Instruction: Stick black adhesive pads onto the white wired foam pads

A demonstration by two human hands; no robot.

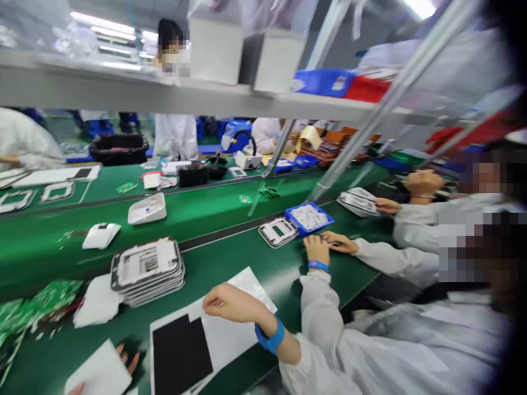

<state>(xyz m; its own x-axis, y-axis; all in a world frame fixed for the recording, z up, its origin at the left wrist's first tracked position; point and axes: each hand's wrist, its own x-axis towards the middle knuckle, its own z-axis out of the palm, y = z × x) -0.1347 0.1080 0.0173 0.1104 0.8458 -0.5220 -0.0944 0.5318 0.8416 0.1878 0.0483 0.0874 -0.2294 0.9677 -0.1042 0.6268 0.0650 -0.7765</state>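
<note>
Only one of my hands shows, at the bottom left edge. I take it for my left hand (125, 357). Its fingers curl out from under a white sheet (99, 374) that it holds over the green belt (230, 263). My right hand is out of the picture. Just right of the sheet lies a white card with a black rectangle (181, 354). A co-worker's hand with a blue wristband (230, 302) rests on that card's far edge. Behind it stands a stack of white framed panels (146, 270).
Green circuit boards (45, 302) lie at the left. A white tray (147, 208) and loose white parts ride the far belt. A blue tray (308, 216) and a framed panel (278, 230) sit near co-workers' hands at the right. Slanted metal posts (362, 134) hold a shelf overhead.
</note>
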